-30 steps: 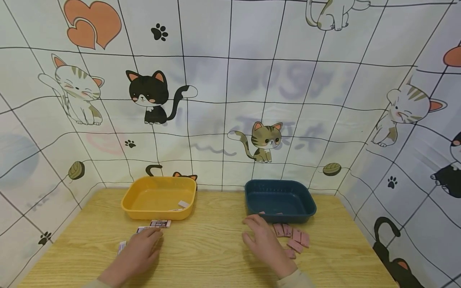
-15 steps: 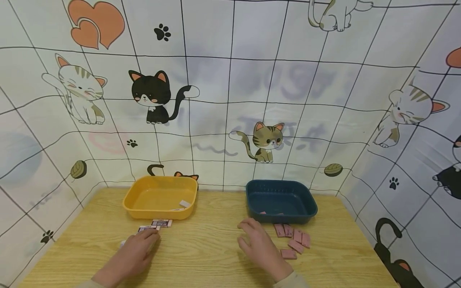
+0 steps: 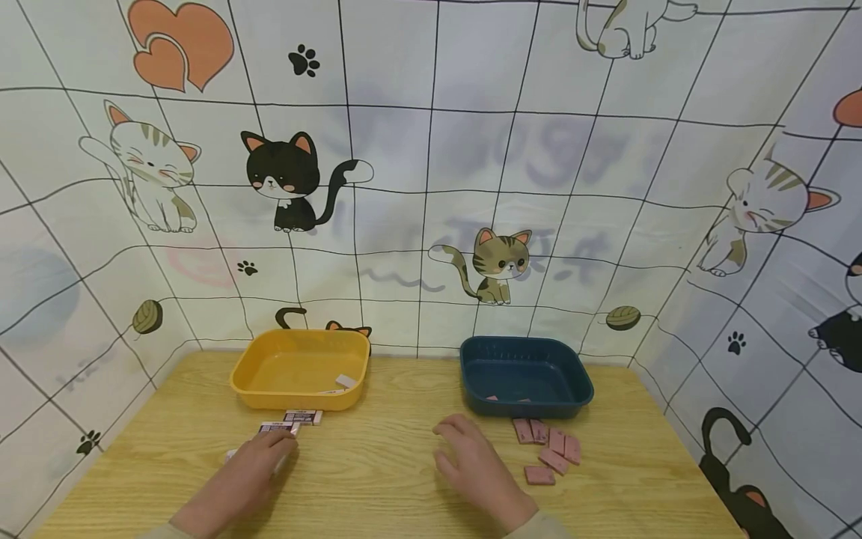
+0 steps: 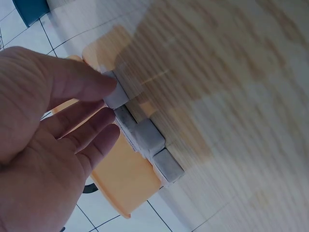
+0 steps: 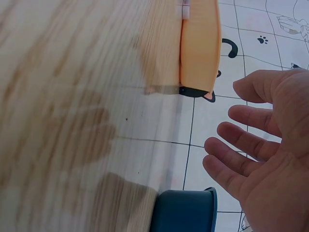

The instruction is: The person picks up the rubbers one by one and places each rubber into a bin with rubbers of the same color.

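White block [image 4: 117,100]: left hand [image 3: 248,467] pinches; grip squarely, sparing neighbours.
Right hand [image 3: 475,467]: fingers parted, empty.
Yellow tray [image 3: 276,398]: left hand's one o'clock.

A pale block [image 4: 117,95] is pinched in the left hand [image 3: 245,473] — in the left wrist view, further pale blocks [image 4: 168,165] trail toward its five o'clock. In the head view, six pink blocks [image 3: 553,460] lie flat at the hand's three o'clock.
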`<control>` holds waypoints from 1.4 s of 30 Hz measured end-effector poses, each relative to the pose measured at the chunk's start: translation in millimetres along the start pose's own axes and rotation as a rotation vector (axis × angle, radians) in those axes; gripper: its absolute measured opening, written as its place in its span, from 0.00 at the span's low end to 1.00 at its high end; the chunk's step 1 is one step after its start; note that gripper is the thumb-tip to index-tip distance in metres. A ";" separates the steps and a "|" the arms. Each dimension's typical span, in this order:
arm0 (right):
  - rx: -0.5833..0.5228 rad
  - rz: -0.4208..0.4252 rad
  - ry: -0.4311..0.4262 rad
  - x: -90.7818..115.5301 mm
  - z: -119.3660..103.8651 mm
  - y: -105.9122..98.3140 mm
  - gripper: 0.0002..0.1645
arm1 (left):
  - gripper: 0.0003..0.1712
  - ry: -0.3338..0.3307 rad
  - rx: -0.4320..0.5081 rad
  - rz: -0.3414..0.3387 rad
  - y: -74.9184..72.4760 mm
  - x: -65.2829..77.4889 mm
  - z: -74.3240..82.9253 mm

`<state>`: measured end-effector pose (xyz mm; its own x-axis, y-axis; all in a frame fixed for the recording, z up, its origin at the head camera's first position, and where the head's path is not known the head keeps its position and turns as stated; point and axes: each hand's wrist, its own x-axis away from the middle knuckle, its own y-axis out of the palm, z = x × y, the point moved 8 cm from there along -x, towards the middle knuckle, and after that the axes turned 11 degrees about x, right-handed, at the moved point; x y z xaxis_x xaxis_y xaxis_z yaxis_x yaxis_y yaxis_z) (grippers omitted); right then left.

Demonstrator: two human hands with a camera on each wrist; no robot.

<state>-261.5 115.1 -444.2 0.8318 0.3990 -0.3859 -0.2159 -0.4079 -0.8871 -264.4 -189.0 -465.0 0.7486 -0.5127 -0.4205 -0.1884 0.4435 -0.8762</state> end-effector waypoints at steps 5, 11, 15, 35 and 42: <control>-0.009 -0.004 -0.030 -0.4 -5.3 2.2 0.14 | 0.22 0.038 0.009 0.026 -2.1 -0.6 1.1; 0.002 0.003 -0.050 0.8 -8.6 5.9 0.14 | 0.32 -0.062 0.039 -0.056 0.2 -2.4 -4.5; 0.003 -0.001 -0.050 1.0 -10.0 8.8 0.14 | 0.32 -0.127 0.054 -0.093 -1.7 -4.7 -6.7; -0.019 0.002 -0.114 -0.3 -25.5 14.0 0.13 | 0.33 -0.330 0.134 -0.107 -1.2 -9.7 -15.9; -0.014 0.021 -0.131 -0.2 -28.8 13.6 0.13 | 0.34 -0.377 0.169 -0.038 -15.2 -21.2 -10.3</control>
<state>-249.8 85.8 -448.9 0.7532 0.4932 -0.4352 -0.2248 -0.4287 -0.8750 -283.9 -192.5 -445.2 0.9394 -0.2395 -0.2454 -0.0729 0.5599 -0.8253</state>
